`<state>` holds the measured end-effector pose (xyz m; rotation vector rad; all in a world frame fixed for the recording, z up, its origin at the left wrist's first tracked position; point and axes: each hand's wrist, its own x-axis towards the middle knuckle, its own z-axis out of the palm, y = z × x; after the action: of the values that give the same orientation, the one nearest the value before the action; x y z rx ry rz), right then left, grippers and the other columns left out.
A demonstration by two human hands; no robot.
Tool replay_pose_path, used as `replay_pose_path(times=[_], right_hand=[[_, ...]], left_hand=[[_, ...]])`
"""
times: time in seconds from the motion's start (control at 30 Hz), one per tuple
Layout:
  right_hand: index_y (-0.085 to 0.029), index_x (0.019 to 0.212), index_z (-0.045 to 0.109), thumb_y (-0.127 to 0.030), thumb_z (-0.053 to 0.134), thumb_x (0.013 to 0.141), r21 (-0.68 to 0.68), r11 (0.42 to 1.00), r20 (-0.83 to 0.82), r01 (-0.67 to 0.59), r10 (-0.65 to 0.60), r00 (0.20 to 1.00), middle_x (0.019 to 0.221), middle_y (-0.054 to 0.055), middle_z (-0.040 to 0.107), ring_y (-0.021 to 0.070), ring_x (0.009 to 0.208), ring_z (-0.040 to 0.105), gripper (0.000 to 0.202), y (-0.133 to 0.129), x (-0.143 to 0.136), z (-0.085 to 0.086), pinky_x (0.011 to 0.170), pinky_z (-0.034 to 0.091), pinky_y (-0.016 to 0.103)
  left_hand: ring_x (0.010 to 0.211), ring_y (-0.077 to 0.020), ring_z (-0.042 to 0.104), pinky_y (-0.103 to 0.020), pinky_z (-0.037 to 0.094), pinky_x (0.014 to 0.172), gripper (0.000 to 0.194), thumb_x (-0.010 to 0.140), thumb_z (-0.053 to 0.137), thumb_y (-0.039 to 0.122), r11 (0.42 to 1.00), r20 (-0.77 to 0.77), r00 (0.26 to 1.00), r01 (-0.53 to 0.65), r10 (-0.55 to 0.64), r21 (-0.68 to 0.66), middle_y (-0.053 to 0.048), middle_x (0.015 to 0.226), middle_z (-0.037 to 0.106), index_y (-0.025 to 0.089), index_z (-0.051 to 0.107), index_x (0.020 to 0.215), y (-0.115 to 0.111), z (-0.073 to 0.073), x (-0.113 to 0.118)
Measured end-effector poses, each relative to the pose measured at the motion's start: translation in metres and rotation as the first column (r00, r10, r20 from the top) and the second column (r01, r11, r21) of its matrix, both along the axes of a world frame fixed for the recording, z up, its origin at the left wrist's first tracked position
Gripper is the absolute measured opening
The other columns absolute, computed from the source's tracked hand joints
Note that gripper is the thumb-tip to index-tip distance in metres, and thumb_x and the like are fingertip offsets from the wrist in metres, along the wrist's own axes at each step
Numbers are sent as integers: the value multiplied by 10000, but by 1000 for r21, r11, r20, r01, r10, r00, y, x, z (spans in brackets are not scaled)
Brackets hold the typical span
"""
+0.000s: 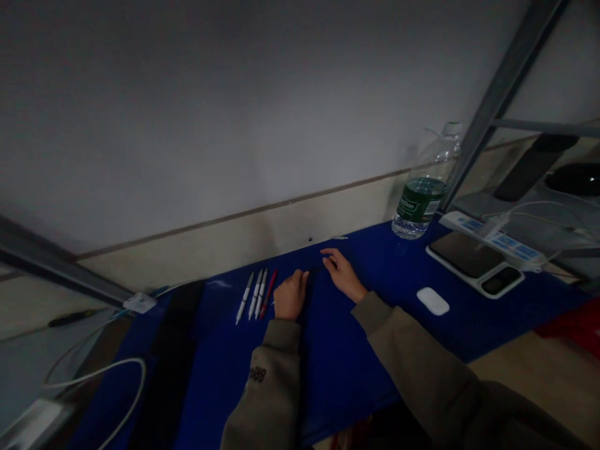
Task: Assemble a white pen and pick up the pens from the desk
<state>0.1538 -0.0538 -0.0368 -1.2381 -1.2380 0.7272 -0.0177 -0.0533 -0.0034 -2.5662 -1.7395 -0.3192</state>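
Observation:
My left hand (290,295) rests on the blue table top (328,356) with its fingers curled, just right of a row of pens. Three white pens (253,295) and one red pen (269,292) lie side by side. My right hand (343,274) lies flat a little further right, fingers pointing left. A dark, thin object (313,272) sits between the two hands; both hands touch or nearly touch it, and the dim light hides what it is. Both arms wear khaki sleeves.
A large water bottle (424,187) stands at the back right. A white mouse (432,300), a white pad with dark panels (475,261) and a power strip (497,237) lie right. A white cable (100,375) and a dark strip (173,350) lie left.

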Motion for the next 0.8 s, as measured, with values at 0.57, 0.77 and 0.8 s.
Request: replay_pose_path(times=[0.57,0.77,0.8], right_hand=[[-266,1288,455,-404,288,966,-59,964,169,-258,264,949,792,4,604,110,719,574,387,-17,-16,24,714,438,265],[-218,1184,534,-403,243,971,72,997,273,-13,-7,962,940,54,630,148,901,585,404,-14,-10,27,868,447,317],[-216,1160,553,-390,262,968,120,991,342,50,-89,936,1034,66,622,164,1000,560,390,-14,-8,28,938,417,339]], left_hand=[[709,-149,620,-257,220,518,434,978,196,472,988,3,988,152,-152,-13,-18,837,665,221,543,908,-4,6,7],[687,-152,618,-263,193,521,479,961,216,520,996,53,995,86,-88,28,-17,775,662,213,546,798,-6,3,7],[686,-153,617,-263,193,523,481,960,218,521,997,65,995,67,-69,36,-19,776,665,212,547,794,-6,3,7]])
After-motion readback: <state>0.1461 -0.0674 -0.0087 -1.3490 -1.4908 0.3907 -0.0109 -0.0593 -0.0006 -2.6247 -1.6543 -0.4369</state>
